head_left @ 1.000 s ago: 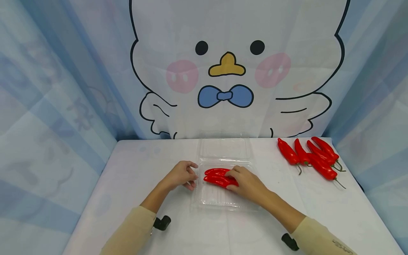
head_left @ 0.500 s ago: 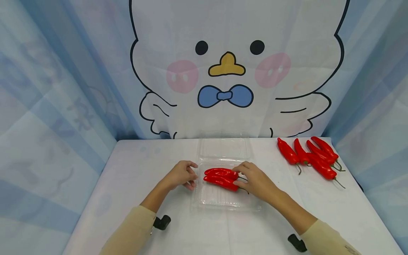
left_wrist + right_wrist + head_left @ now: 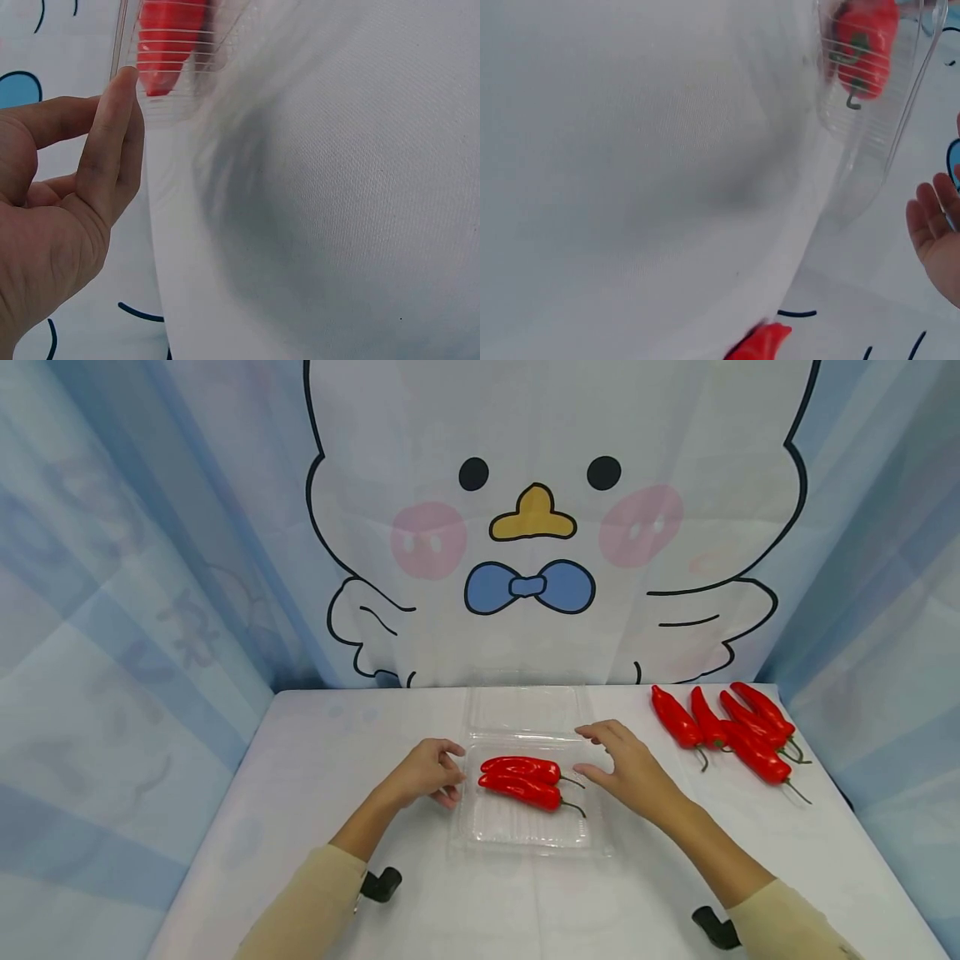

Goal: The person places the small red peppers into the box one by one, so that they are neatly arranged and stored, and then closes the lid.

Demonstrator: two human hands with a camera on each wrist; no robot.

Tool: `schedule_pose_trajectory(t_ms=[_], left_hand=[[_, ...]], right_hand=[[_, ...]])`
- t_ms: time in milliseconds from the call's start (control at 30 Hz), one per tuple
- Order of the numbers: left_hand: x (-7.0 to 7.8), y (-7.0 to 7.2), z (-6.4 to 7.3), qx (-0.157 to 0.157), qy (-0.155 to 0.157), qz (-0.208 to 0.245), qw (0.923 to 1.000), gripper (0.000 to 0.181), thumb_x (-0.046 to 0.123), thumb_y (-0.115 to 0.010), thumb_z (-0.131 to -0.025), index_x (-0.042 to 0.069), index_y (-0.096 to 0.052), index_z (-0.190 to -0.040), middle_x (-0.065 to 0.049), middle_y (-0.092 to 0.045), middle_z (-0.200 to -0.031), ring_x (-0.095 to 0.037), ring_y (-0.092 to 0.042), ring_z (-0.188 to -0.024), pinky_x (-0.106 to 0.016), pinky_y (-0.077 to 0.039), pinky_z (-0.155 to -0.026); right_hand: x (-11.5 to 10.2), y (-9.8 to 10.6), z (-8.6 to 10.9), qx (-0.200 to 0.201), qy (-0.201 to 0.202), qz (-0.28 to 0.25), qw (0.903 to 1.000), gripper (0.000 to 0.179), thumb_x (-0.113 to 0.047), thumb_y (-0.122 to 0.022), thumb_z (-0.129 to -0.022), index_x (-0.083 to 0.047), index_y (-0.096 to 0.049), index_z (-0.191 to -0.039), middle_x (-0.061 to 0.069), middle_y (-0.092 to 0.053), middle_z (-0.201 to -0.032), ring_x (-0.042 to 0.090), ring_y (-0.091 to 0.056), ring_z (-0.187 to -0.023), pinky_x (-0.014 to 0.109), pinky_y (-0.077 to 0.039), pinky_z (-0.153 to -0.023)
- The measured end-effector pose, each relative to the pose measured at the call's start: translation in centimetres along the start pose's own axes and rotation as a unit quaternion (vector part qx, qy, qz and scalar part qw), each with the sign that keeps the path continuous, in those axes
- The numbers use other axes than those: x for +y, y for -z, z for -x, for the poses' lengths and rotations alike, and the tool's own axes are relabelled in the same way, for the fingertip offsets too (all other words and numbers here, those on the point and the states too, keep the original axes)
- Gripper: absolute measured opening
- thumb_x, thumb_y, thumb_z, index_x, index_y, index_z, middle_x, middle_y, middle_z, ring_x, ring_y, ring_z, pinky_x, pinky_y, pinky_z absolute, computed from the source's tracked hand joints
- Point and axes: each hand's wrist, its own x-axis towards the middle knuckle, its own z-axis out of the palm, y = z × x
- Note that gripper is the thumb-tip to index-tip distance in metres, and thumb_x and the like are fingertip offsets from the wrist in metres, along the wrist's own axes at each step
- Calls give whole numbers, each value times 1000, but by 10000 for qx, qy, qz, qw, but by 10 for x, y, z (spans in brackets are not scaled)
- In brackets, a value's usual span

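Two red chili peppers (image 3: pixel 519 781) with green stems lie side by side in the base of a clear plastic box (image 3: pixel 517 835), whose lid (image 3: pixel 528 710) is folded back. At the box's left edge is my left hand (image 3: pixel 429 772), with its fingertips right at the rim. The left wrist view shows that hand (image 3: pixel 71 180) beside the box wall, a pepper (image 3: pixel 169 45) showing through the plastic. My right hand (image 3: pixel 626 770) hovers by the box's right edge, thumb and fingers spread and holding nothing; part of it (image 3: pixel 941 232) appears in the right wrist view.
Several more red peppers (image 3: pixel 731 731) lie in a loose group at the back right of the white table (image 3: pixel 337 760). A curtain with a cartoon bird (image 3: pixel 536 527) hangs behind the table's far edge. Blue curtains stand on both sides.
My right hand has let go of the peppers and drawn back to the right, uncovering their stems. The left hand and the box have stayed in place.
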Motion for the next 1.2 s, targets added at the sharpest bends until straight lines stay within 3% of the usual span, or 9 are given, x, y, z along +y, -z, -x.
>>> schedule_pose_trajectory(t_ms=[367, 633, 1200], left_hand=[[0, 0, 0, -11, 29, -5, 10000, 46, -2, -68, -95, -3, -55, -139, -18, -67, -95, -19, -70, -62, -33, -64, -60], [0, 0, 0, -7, 2, -13, 10000, 45, -2, -68, -95, -3, -55, -139, -18, -67, -95, -19, -70, -63, -33, -65, -60], [1, 2, 1, -10, 0, -9, 10000, 46, -1, -69, -95, -3, -55, -138, -18, -68, -95, -19, -70, -63, -33, -65, -60]], right_hand=[[32, 18, 3, 205, -539, 279, 9979, 70, -19, -85, -85, -4, -51, -144, 22, -57, -140, 41, -57, -126, 60, -57, -96], [59, 32, 2, 86, -985, 324, 9946, 79, -22, -85, -85, -2, -45, -149, 28, -48, -150, 48, -44, -139, 67, -50, -100], [103, 52, -6, -52, -1748, -5, 9846, 98, -24, -83, -86, -1, -24, -161, 33, -36, -157, 56, -38, -139, 72, -50, -96]])
